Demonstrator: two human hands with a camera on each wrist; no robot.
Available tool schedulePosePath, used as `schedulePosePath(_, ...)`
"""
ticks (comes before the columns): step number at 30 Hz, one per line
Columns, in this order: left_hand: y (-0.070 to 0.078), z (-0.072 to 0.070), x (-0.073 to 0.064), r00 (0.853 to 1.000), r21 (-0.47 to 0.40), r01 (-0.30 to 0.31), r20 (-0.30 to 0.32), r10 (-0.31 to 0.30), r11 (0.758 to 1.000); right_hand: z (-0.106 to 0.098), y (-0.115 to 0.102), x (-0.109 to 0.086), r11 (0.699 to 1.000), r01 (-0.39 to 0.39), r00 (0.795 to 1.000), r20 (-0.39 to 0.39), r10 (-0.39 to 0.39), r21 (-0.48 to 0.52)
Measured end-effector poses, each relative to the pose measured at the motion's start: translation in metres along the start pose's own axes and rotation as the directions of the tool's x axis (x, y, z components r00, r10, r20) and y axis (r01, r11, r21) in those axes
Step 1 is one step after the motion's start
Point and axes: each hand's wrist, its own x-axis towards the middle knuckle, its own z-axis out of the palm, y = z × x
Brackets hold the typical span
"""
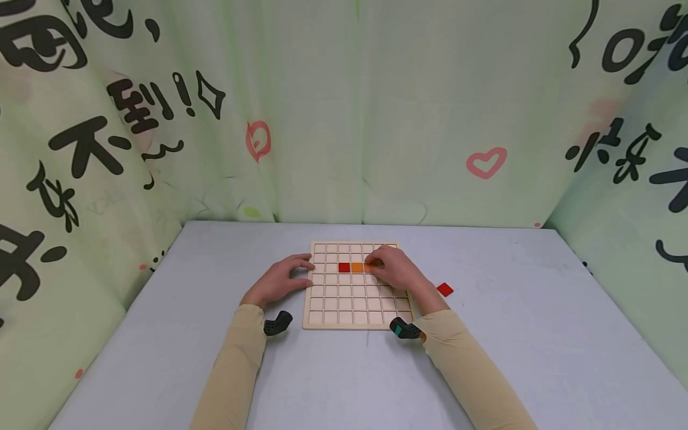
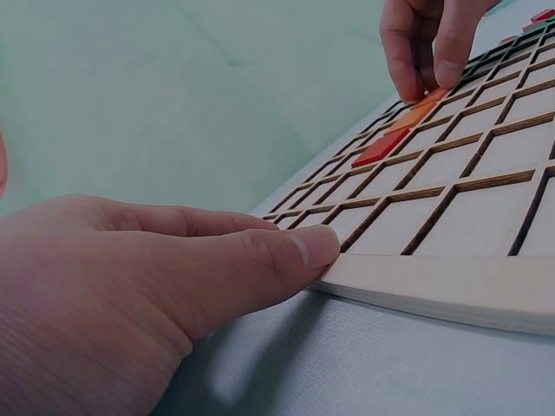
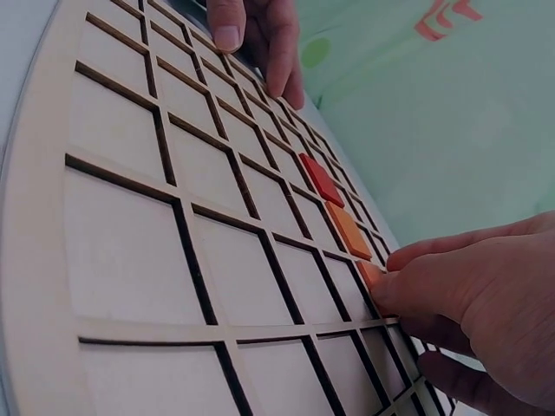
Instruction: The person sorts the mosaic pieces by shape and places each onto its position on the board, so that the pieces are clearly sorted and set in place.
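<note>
A wooden grid board [image 1: 329,326] lies flat on the table. A red tile [image 1: 344,267] and an orange tile [image 1: 357,267] sit side by side in its cells. My right hand [image 1: 399,270] pinches a second orange tile [image 3: 371,279] between thumb and fingers, in line with those two; the fingers partly cover it. At the board's left side, my left hand [image 1: 280,279] rests its thumb and fingertips on the frame. The left wrist view shows that thumb [image 2: 299,250] extended along the wooden border.
Right of the board, close to the right forearm, a loose red tile [image 1: 445,289] lies on the white table [image 1: 510,334]. In the left wrist view, red and green pieces [image 2: 539,22] show at the far edge. A light green patterned curtain [image 1: 408,119] surrounds the table.
</note>
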Motion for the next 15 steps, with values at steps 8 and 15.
schedulePosePath(8,-0.0002,-0.0007,0.0007,1.0,0.001,-0.005,-0.001,0.005,1.0,0.0028,-0.0002,0.0006,1.0,0.007,1.0,-0.02,-0.007,0.002)
schedulePosePath(15,-0.0002,-0.0006,0.0011,1.0,0.0,-0.006,0.0,0.006,1.0,0.0052,0.0006,0.0017,1.0,-0.008,1.0,-0.02,0.008,0.013)
